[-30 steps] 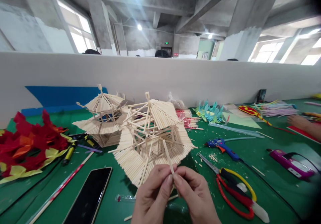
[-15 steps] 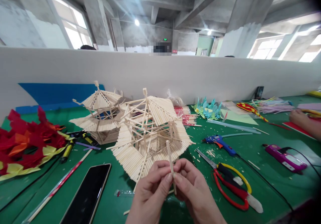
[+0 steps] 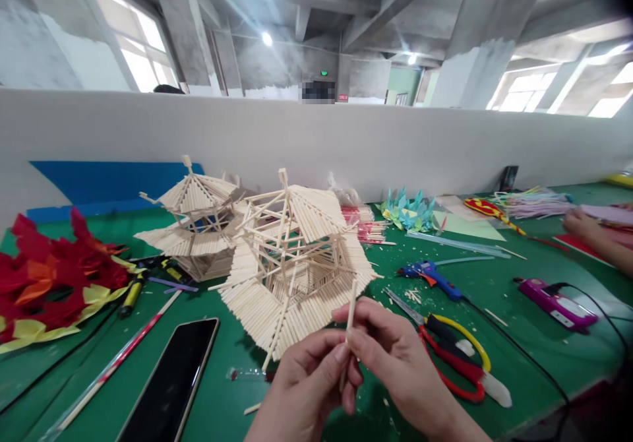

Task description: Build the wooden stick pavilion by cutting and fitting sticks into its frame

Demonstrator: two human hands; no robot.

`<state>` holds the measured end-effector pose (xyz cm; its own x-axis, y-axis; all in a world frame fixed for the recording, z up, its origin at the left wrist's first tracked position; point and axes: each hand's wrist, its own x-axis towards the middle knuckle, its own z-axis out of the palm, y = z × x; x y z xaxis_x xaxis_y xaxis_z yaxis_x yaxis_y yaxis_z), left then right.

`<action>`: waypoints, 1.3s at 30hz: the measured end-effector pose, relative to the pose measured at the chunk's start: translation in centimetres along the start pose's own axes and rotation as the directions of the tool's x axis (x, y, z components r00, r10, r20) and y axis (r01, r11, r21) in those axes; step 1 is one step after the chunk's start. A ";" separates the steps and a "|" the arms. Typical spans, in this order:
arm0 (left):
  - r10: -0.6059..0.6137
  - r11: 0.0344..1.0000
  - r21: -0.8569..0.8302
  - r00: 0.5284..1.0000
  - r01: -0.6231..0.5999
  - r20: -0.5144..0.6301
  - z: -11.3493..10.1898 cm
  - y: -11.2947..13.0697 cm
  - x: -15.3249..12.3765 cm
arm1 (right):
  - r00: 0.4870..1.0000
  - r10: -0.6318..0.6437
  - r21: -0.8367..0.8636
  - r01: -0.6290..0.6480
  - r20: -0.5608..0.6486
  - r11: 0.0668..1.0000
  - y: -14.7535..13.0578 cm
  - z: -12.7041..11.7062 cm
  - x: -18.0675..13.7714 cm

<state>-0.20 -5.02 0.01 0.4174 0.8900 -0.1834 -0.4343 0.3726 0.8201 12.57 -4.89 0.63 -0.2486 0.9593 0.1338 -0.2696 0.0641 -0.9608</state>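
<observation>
Between my two hands a thin pale wooden stick [image 3: 352, 303] stands nearly upright, its top leaning slightly right. My left hand [image 3: 309, 379] pinches its lower part with thumb and fingers. Higher up, my right hand [image 3: 390, 346] holds the same stick between thumb and fingertips. Right behind the hands stands a pavilion model [image 3: 291, 264] built of wooden sticks, its upper roof covered with sticks on the right part and open beams on the left. A second stick pavilion [image 3: 198, 214] stands behind it to the left. Scissors [image 3: 452, 356] with red and yellow handles lie beside my right hand.
A blue glue gun [image 3: 430, 277] and a purple corded device [image 3: 556, 305] lie right. A phone [image 3: 171, 382], a plastic-sleeved stick [image 3: 119, 363] and red paper leaves [image 3: 54, 277] are left. A white partition [image 3: 316, 142] runs behind. Another person's hand [image 3: 583, 224] is far right.
The stick has shifted slightly right in my hands. My right hand has moved up and right along it, while the left fingers now curl around its lower end.
</observation>
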 end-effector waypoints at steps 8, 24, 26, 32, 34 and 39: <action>0.030 0.993 0.114 0.989 -0.013 -0.147 -0.2 -0.8 -0.3 | 0.979 -0.169 -0.378 0.115 -0.112 0.919 0.1 -0.9 -0.4; -0.094 0.991 -0.108 0.987 0.080 -0.134 -1.7 -5.3 0.9 | 0.910 -0.018 -0.904 -0.410 -0.415 0.120 5.1 -19.8 -6.8; -0.084 0.993 -0.095 0.986 0.070 -0.147 -1.9 -5.5 0.8 | 0.909 0.046 -0.907 -0.416 -0.413 0.065 5.4 -19.9 -5.7; -0.077 0.996 -0.054 0.977 0.067 -0.198 -2.5 -6.0 0.4 | 0.895 0.090 -0.898 -0.439 -0.437 -0.003 5.2 -19.8 -4.5; -0.079 0.997 -0.037 0.977 0.073 -0.196 -2.4 -6.0 0.3 | 0.889 0.054 -0.889 -0.457 -0.455 0.031 4.9 -19.8 -4.9; -0.099 0.995 -0.035 0.983 0.094 -0.157 -2.0 -6.2 0.6 | 0.844 -0.089 -0.843 -0.511 -0.529 0.166 3.4 -19.6 -6.8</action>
<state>1.18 -6.29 -6.25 0.3279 0.8790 -0.3462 -0.4208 0.4640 0.7795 31.60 -5.79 -8.26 0.3062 0.9494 0.0703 0.8669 -0.2475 -0.4328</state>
